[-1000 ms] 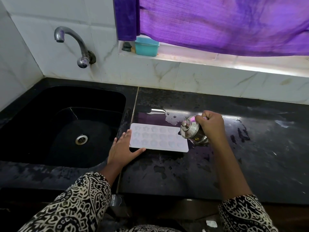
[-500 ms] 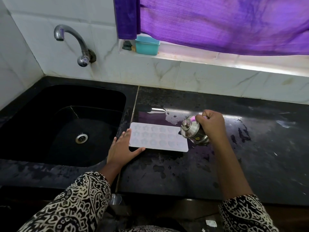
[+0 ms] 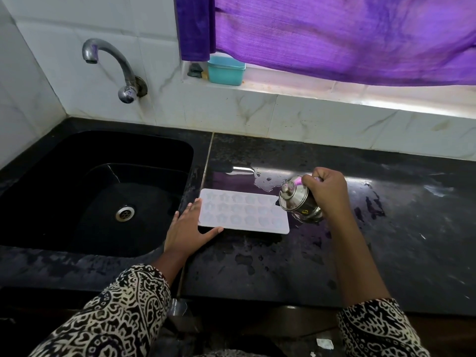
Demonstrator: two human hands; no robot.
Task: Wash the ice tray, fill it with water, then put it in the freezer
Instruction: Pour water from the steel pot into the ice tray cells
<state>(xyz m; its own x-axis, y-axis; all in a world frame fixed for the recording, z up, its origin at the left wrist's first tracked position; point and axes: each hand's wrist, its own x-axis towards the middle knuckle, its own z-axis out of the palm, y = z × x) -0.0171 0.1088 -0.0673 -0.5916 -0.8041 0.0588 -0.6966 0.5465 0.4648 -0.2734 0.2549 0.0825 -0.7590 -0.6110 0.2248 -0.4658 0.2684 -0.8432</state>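
The pale rectangular plastic ice tray (image 3: 244,212) lies flat on the black stone worktop (image 3: 386,240) — left hand (image 3: 186,228) steadies it with straight fingers (image 3: 193,208), right hand (image 3: 327,191) grips the tilted shiny steel vessel (image 3: 296,199); pour slowly, tray level.

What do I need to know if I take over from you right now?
Left hand: open, flat on the counter, fingers touching the ice tray at its left end.
Right hand: grips the steel cup, tilted toward the tray's right end.
The tray lies flat on the wet counter, just right of the sink.
Done: the tray seems washed and filling looks under way. I cannot tell how full the cells are.
Left: finish filling, then carry it level to the freezer, which is not in view.
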